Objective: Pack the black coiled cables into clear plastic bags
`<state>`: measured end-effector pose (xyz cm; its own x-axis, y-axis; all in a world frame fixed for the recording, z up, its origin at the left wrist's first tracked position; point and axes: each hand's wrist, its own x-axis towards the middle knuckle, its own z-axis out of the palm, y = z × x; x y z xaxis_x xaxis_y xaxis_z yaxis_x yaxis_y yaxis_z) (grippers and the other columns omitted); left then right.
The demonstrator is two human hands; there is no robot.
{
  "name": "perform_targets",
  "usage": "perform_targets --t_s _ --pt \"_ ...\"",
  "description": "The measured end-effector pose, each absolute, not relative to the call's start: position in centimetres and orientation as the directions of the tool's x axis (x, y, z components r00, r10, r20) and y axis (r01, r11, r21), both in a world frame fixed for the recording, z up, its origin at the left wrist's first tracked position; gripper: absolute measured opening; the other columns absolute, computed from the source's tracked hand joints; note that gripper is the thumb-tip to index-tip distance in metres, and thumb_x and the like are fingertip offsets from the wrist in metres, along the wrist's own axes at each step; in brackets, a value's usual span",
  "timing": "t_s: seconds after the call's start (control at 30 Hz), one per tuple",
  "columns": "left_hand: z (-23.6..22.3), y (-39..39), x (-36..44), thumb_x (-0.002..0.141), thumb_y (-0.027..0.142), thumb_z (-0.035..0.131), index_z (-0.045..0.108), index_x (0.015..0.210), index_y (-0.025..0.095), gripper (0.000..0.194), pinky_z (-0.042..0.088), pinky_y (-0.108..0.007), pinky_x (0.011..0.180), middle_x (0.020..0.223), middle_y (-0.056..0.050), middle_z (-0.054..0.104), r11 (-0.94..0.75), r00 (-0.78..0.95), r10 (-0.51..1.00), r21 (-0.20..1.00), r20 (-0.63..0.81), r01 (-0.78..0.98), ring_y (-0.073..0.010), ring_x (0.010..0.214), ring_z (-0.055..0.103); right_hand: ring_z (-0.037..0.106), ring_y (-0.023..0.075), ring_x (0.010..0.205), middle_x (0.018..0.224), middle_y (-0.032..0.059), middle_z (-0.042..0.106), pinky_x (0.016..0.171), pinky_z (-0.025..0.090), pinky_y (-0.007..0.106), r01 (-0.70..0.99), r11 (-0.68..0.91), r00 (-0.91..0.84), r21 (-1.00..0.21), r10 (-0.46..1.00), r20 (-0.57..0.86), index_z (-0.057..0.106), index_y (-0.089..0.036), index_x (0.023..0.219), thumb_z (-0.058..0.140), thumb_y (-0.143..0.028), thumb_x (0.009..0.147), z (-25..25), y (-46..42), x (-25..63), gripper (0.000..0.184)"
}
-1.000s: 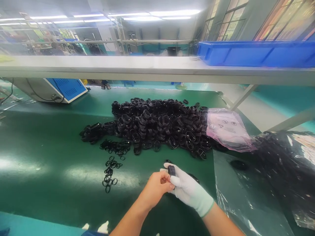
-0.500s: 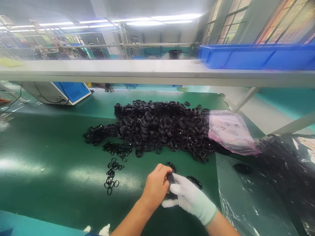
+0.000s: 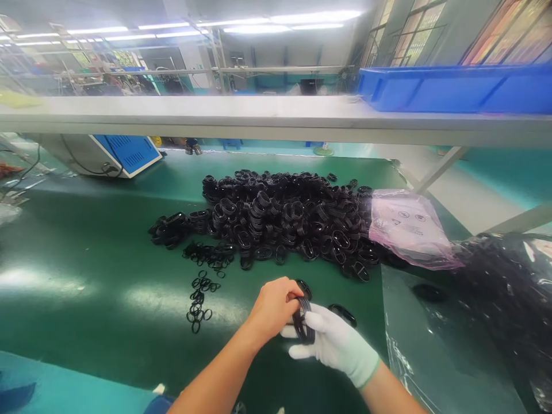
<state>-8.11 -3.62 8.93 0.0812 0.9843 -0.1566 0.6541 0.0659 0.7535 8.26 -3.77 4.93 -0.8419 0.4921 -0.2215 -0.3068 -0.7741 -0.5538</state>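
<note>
Both hands meet over the front of the green table around a coiled black cable [image 3: 307, 330]. My bare left hand [image 3: 272, 305] pinches the coil's upper end between thumb and fingers. My right hand [image 3: 338, 339], in a white glove, grips its right side, with thumb in front and some fingers behind. Just beyond the hands lies another black coil [image 3: 303, 289], and one more coil [image 3: 342, 314] rests behind the gloved hand. Small black rings [image 3: 199, 313] are scattered to the left. Further back rises a large heap of black coils [image 3: 276, 215].
A pinkish plastic bag [image 3: 407, 224] lies right of the heap. Clear plastic bags with black contents [image 3: 495, 299] cover the table's right side. Across the back runs a white shelf [image 3: 215, 109] carrying a blue bin [image 3: 448, 89]. A blue and grey box [image 3: 125, 155] stands at back left.
The coil has turned, so its loop now shows more openly between the hands. My left hand has shifted slightly up and left at its upper end. The view has tilted slightly.
</note>
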Motion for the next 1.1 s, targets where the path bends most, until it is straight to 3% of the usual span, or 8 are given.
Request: perform_targets --t_s 0.33,0.47,0.57,0.67,0.8,0.9,1.0,1.1 --pt "8.1 -4.0 -8.2 0.066 0.011 0.044 0.063 0.082 0.024 0.028 0.038 -0.023 0.066 0.079 0.002 0.058 0.127 0.025 0.982 0.755 -0.186 0.643 -0.0106 0.072 0.051 0.055 0.0234 0.099 0.111 0.0107 0.055 0.078 0.047 0.044 -0.238 -0.715 -0.785 -0.657 0.54 -0.303 0.049 -0.018 0.111 0.056 -0.035 0.076 5.6 -3.9 7.2 0.039" --pt "7.9 -4.2 -9.1 0.074 0.029 0.046 0.057 0.105 0.021 0.034 0.041 -0.024 0.061 0.088 -0.002 0.061 0.308 0.058 0.925 0.83 -0.376 0.466 -0.0123 0.072 0.053 0.052 0.0257 0.102 0.111 0.0084 0.053 0.086 0.042 0.048 0.024 -0.442 -0.459 -0.897 0.792 -0.403 0.048 -0.02 0.112 0.062 -0.029 0.065 4.6 -4.0 6.6 0.049" --pt "7.8 -4.3 -9.3 0.074 0.039 0.048 0.06 0.095 0.017 0.033 0.037 -0.023 0.052 0.074 -0.001 0.059 0.347 0.093 0.894 0.808 -0.438 0.475 -0.0116 0.061 0.05 0.044 0.0266 0.112 0.119 0.0076 0.049 0.099 0.032 0.044 0.258 -0.238 -0.254 -0.937 0.918 -0.303 0.049 -0.022 0.115 0.066 -0.022 0.057 4.2 -4.0 6.3 0.061" --pt "7.9 -4.2 -9.4 0.073 0.033 0.048 0.06 0.094 0.017 0.029 0.036 -0.021 0.052 0.071 0.001 0.058 0.338 0.157 0.889 0.847 -0.431 0.409 -0.0097 0.059 0.047 0.05 0.0255 0.104 0.114 0.0097 0.052 0.086 0.042 0.047 0.015 -0.435 -0.466 -0.901 0.794 -0.391 0.048 -0.022 0.115 0.058 -0.037 0.07 5.0 -3.8 7.0 0.049" --pt "8.1 -3.8 -9.4 0.073 0.029 0.049 0.059 0.101 0.019 0.032 0.037 -0.02 0.053 0.076 0.0 0.059 0.356 0.268 0.867 0.899 -0.42 0.257 -0.0079 0.059 0.047 0.054 0.0227 0.095 0.108 0.0111 0.054 0.073 0.049 0.045 -0.208 -0.716 -0.761 -0.666 0.546 -0.349 0.05 -0.019 0.111 0.048 -0.043 0.08 6.7 -3.3 8.5 0.039" --pt "8.0 -3.6 -9.1 0.073 0.029 0.05 0.061 0.101 0.019 0.031 0.039 -0.021 0.053 0.073 0.0 0.058 0.346 0.267 0.874 0.906 -0.405 0.241 -0.0075 0.057 0.046 0.053 0.0212 0.096 0.109 0.0082 0.051 0.075 0.05 0.043 -0.214 -0.705 -0.799 -0.676 0.525 -0.293 0.049 -0.021 0.113 0.062 -0.031 0.072 6.6 -3.4 8.5 0.044" --pt "7.8 -3.5 -8.7 0.073 0.03 0.051 0.061 0.099 0.018 0.03 0.041 -0.022 0.053 0.072 0.0 0.058 0.347 0.244 0.881 0.905 -0.405 0.247 -0.0075 0.055 0.047 0.056 0.0199 0.087 0.1 0.0063 0.053 0.068 0.052 0.042 -0.175 -0.608 -0.714 -0.775 0.62 -0.326 0.044 -0.022 0.116 0.066 -0.024 0.068 5.5 -3.7 7.8 0.052" --pt "7.7 -3.6 -8.4 0.074 0.031 0.051 0.061 0.099 0.018 0.03 0.043 -0.022 0.052 0.082 -0.001 0.057 0.348 0.221 0.888 0.904 -0.403 0.249 -0.0073 0.055 0.049 0.057 0.0167 0.073 0.091 0.0055 0.053 0.058 0.053 0.038 -0.167 -0.519 -0.665 -0.839 0.687 -0.292 0.046 -0.019 0.111 0.056 -0.028 0.076 4.8 -4.0 7.3 0.037"
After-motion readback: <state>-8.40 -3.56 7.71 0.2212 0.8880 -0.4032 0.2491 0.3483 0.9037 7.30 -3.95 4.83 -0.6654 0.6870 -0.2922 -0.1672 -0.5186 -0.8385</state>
